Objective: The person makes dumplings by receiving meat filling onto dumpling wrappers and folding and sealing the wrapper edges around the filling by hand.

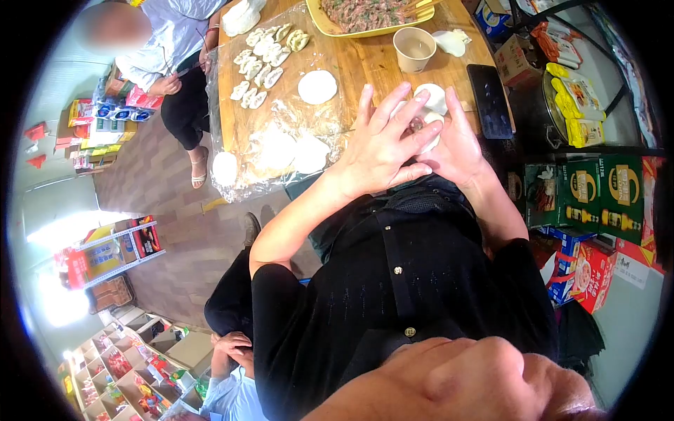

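My left hand (382,144) is over the table edge, palm down, its fingers spread across the front of my right hand. My right hand (460,151) cups a white dough wrapper (429,142) with a bit of meat filling (417,125) on it. The left fingers partly hide the wrapper; whether they touch it is unclear. Beyond the fingertips shows more white dough (432,95). A round wrapper (317,87) lies flat on the table, right of several folded dumplings (262,62). A yellow tray (328,27) holds meat filling (365,12) at the far edge.
A paper cup (414,50) stands near the filling. A black phone (489,102) lies at the table's right side. Plastic film (326,133) covers the left part of the wooden table (456,67). One person (168,42) sits at the left, another (235,386) at lower left.
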A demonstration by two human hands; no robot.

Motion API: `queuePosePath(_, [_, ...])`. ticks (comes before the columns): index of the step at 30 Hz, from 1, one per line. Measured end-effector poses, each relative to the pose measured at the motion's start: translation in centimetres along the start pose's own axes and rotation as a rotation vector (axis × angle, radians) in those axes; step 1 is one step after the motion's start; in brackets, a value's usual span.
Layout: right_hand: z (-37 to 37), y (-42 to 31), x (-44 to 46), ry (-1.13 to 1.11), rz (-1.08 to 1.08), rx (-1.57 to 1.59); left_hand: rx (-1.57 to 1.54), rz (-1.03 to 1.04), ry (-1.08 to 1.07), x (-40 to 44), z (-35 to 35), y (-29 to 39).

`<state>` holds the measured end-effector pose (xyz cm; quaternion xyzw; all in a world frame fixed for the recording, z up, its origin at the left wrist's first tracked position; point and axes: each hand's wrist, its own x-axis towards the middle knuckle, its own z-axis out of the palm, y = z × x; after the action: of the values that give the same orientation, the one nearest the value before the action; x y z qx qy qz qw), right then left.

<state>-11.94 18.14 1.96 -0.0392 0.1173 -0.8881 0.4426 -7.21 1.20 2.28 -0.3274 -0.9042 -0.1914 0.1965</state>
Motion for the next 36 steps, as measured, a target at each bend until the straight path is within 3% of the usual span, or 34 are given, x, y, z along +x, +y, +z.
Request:
queuePosePath(1, [0.9, 0.1, -0.4, 0.303, -0.013, -0.113, 0.036, -0.004, -0.025, -0.2, 0.1, 0.0])
queuePosePath(8, [0.4, -0.5, 0.1, 0.146, 0.054, -0.034, 0.068, 0.08, 0.055, -2.9, 0.8, -0.1])
queuePosePath(10, [0.5, -0.6, -0.1, 0.046, 0.04, -0.024, 0.122, 0.145, 0.178, -3.2, 1.3, -0.2])
queuePosePath(11, [-0.6, -0.8, -0.1, 0.069, 0.022, -0.015, 0.089, 0.146, 0.143, -2.8, 0.7, 0.1])
queuePosePath(12, [-1.7, -0.9, -0.3, 0.09, 0.009, -0.005, 0.125, 0.224, 0.272, -1.9, 0.8, 0.0])
queuePosePath(14, [-1.2, -0.5, 0.0, 0.194, 0.013, -0.078, 0.067, 0.216, 0.118, -2.8, 0.7, 0.2])
queuePosePath(16, [-0.3, 0.0, 0.7, 0.192, 0.083, -0.118, 0.069, 0.257, 0.288, -2.9, 0.5, 0.1])
queuePosePath(20, [1.7, 0.6, 0.9, 0.261, 0.109, -0.141, 0.121, 0.346, 0.249, -3.0, -1.4, -0.5])
queuePosePath(26, [0.3, 0.8, 1.0, -0.001, 0.167, -0.031, 0.194, 0.39, 0.287, -3.4, -2.6, -1.1])
queuePosePath(29, [1.4, 1.2, 1.1, 0.155, 0.158, -0.218, 0.181, 0.406, 0.299, -3.6, -2.7, -0.8])
queuePosePath(36, [1.7, 1.8, 1.0, 0.204, 0.242, -0.154, 0.205, 0.386, 0.368, -4.3, -2.5, -0.1])
